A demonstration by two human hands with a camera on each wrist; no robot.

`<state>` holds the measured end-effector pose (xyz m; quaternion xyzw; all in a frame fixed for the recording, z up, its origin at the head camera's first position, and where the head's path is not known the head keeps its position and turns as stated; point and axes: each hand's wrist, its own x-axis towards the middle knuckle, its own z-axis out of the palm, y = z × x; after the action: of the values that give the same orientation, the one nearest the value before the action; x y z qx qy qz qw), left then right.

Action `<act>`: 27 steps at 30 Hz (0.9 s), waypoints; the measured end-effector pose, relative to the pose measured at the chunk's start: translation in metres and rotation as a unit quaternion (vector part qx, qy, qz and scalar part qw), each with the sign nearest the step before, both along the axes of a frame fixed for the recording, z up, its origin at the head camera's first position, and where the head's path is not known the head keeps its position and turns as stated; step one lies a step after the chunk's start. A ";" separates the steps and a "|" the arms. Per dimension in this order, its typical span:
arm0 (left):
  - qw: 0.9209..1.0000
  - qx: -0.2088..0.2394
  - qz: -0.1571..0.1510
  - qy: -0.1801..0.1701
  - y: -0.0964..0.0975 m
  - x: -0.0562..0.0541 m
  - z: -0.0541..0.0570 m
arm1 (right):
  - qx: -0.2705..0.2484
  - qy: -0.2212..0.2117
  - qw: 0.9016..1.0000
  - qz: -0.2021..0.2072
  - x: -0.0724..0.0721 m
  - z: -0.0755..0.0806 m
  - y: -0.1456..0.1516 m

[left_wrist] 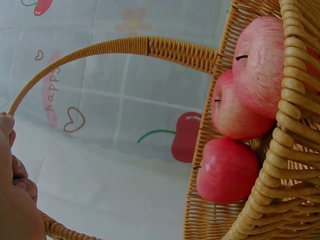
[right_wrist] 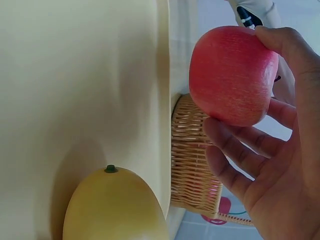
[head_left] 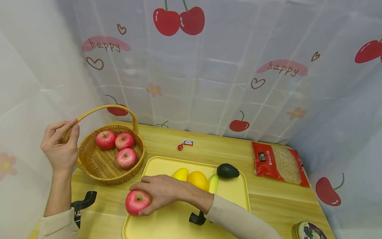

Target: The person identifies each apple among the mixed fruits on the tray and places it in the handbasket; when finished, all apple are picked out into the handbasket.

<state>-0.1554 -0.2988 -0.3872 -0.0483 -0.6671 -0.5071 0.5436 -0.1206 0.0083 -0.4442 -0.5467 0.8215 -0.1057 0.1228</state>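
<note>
My left hand (head_left: 61,144) grips the arched handle (head_left: 101,108) of a wicker basket (head_left: 95,164) at the left of the table. Three red apples lie inside it, one being the front apple (head_left: 126,158); the left wrist view also shows an apple (left_wrist: 227,171) low in the basket. My right hand (head_left: 161,190) holds another red apple (head_left: 136,201) between thumb and fingers. This apple is over the left rim of a yellow tray (head_left: 158,227), and in the right wrist view it is raised off the tray, with the basket beyond.
Yellow fruit (head_left: 180,174), an orange-yellow fruit (head_left: 198,180), a banana (head_left: 213,183) and an avocado (head_left: 227,170) lie on the tray. Behind it are a lollipop (head_left: 180,146) and a small wrapped packet (head_left: 188,143). A red bag (head_left: 280,162) and round tin (head_left: 310,230) stand at right.
</note>
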 end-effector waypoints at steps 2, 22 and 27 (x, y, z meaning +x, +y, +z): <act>1.000 -0.001 0.000 0.000 0.002 0.001 0.001 | 0.000 0.001 1.000 -0.006 -0.001 0.001 0.000; 1.000 -0.002 -0.001 -0.007 0.003 0.002 0.003 | -0.032 0.002 0.999 -0.043 -0.011 0.010 -0.011; 1.000 -0.004 0.002 -0.006 0.002 0.001 0.002 | -0.050 0.006 0.995 -0.081 -0.015 0.010 -0.017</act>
<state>-0.1539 -0.2972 -0.3852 -0.0462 -0.6725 -0.5033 0.5407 -0.1355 -0.0084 -0.4344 -0.4848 0.8573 -0.1531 0.0809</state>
